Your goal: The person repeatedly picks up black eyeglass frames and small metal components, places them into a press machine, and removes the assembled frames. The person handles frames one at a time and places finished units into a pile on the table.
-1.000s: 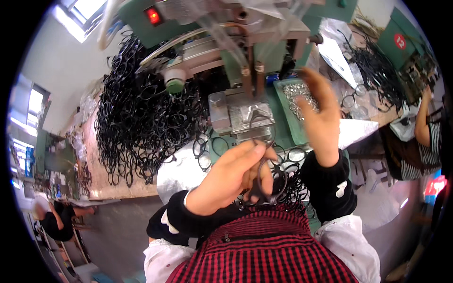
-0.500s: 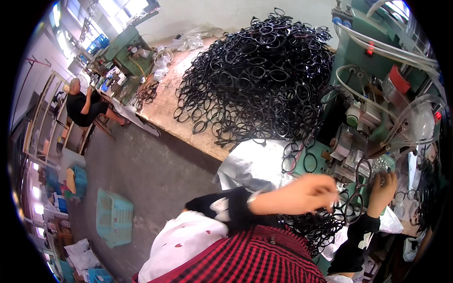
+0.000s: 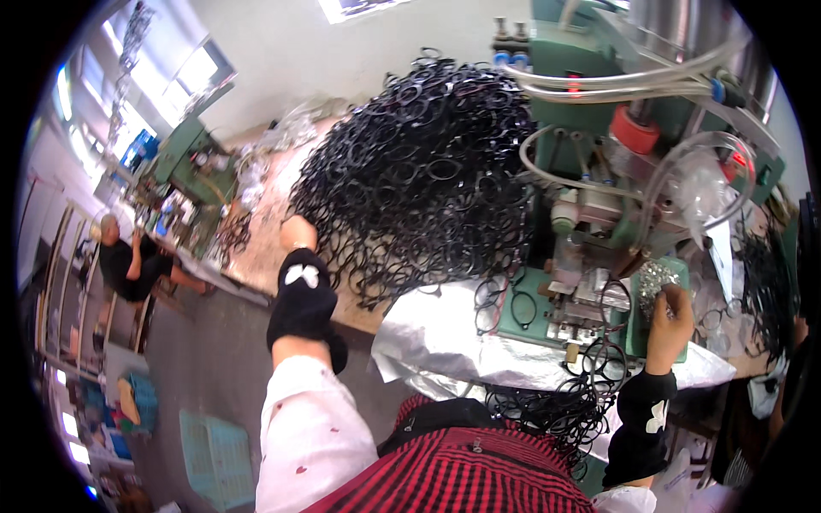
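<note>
My left hand [image 3: 298,232] reaches to the left edge of a big heap of black eyeglass frames [image 3: 428,162] on the table. Its fingers are hidden from view, so I cannot tell if they hold a frame. Over a green tray of small shiny metal parts [image 3: 657,280], my right hand [image 3: 670,329] has its fingertips pressed together; whatever is between them is too small to make out. Beside that hand, a dark eyeglass frame [image 3: 614,295] stands at the metal jig of a green machine [image 3: 590,308]. More black frames [image 3: 547,415] lie heaped by my lap.
A silvery sheet [image 3: 428,333] covers the table's front edge. Clear hoses [image 3: 633,73] loop across the machine. Further frames [image 3: 764,282] lie at the far right. On the floor at left stands a turquoise basket [image 3: 218,457]. Another person [image 3: 128,256] sits at a far bench.
My left hand has swung from in front of the machine out to the heap's left edge. My right hand stays at the metal parts, its fingers now pressed together. The whole view has shifted.
</note>
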{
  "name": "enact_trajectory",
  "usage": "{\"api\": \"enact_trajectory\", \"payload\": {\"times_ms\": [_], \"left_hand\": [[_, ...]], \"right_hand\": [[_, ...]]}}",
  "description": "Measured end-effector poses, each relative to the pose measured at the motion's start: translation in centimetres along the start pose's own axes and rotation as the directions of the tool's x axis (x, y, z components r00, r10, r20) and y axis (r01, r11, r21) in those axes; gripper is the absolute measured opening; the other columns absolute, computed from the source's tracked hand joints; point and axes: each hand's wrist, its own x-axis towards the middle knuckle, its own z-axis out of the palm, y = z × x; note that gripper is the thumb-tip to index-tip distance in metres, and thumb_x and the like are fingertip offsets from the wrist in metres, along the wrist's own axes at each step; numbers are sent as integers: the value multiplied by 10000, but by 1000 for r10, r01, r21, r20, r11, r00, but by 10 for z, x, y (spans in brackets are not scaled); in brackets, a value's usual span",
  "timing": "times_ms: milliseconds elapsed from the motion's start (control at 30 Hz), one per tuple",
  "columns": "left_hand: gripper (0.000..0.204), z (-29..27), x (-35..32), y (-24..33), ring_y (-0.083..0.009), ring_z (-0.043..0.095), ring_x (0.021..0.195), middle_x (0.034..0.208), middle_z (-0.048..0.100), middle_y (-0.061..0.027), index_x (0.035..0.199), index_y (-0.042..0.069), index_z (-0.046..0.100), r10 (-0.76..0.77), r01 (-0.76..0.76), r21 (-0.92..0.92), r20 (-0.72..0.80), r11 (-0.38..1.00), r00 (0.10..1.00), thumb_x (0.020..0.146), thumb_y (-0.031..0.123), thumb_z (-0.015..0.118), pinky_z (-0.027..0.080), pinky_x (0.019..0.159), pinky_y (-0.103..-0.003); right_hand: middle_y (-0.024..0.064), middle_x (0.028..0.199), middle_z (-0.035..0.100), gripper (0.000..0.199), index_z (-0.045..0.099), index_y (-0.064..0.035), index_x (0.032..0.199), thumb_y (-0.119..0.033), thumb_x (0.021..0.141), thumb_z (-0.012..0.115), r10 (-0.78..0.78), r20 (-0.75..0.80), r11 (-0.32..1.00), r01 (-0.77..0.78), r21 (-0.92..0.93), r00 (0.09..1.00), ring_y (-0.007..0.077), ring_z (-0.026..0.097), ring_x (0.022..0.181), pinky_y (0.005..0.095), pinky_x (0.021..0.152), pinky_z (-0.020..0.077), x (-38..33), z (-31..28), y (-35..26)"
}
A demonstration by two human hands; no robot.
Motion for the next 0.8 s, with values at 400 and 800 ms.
{"api": "enact_trajectory", "payload": {"times_ms": [400,800], "left_hand": [[392,-134,-197,35,-97,605,688,870,599,-4,1248,19,520,436,39,-959,163,280,885,878,-11,648,462,582,-204],[230,-104,-333,181,-95,548,588,765,607,-37,1040,37,617,649,546,-834,369,-86,665,1051,242,514,479,513,-238]], "right_hand": [[80,964,713,125,691,44,974,1,857,684,174,29,984,-175,34,984,163,644,926,281,884,476,-40,-65,-41],[35,928,666,326,597,26,1130,34,820,698,163,252,672,-294,680,954,97,612,881,241,824,475,-2,18,-122]]}}
